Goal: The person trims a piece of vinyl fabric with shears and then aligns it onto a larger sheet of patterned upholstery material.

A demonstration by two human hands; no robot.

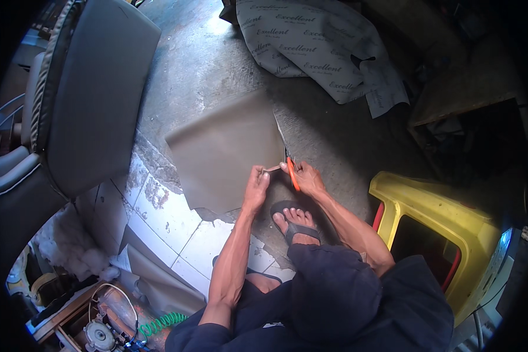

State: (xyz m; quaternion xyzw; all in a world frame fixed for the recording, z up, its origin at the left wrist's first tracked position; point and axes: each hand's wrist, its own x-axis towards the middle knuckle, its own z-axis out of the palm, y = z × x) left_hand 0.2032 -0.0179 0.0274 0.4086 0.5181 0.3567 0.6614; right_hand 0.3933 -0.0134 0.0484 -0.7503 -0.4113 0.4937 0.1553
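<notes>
A taupe sheet of upholstery material [223, 146] lies in front of me, its right edge running up toward the back. My left hand [257, 180] pinches a narrow piece at the sheet's near right corner. Whether that piece is still attached is unclear. My right hand [307, 179] is closed on orange-handled scissors [293, 175], blades pointing up along the sheet's right edge. Its fingertips nearly meet those of my left hand. Just below both hands is my sandalled foot [293, 223].
A grey padded seat [97, 94] stands left, printed backing material [317, 47] lies at the back, a wooden box [457, 100] sits right, and a yellow plastic stool [428, 211] is beside me. White stuffing [70, 240] and a compressor with green coiled hose [161, 322] are at lower left.
</notes>
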